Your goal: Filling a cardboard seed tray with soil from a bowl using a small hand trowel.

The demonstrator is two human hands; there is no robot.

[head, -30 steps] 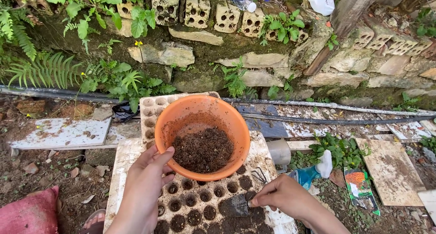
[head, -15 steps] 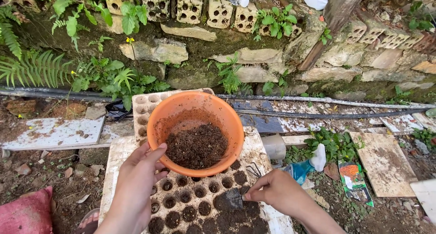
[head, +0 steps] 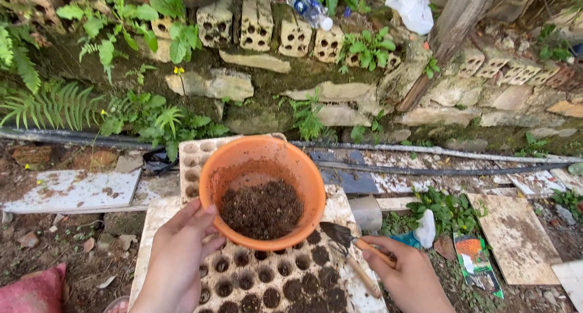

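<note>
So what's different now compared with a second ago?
The right hand has lifted the small trowel off the filled cells, up beside the orange bowl. The left hand still grips the bowl's rim over the seed tray, soil still inside.

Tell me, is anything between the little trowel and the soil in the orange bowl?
Only the orange bowl's own rim. The right hand holds the trowel just outside it, blade toward the soil. The left hand grips the opposite side.

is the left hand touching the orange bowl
Touching. The head view shows the left hand with its fingers pressed against the outer rim and side of the orange bowl, no gap between them.
</note>
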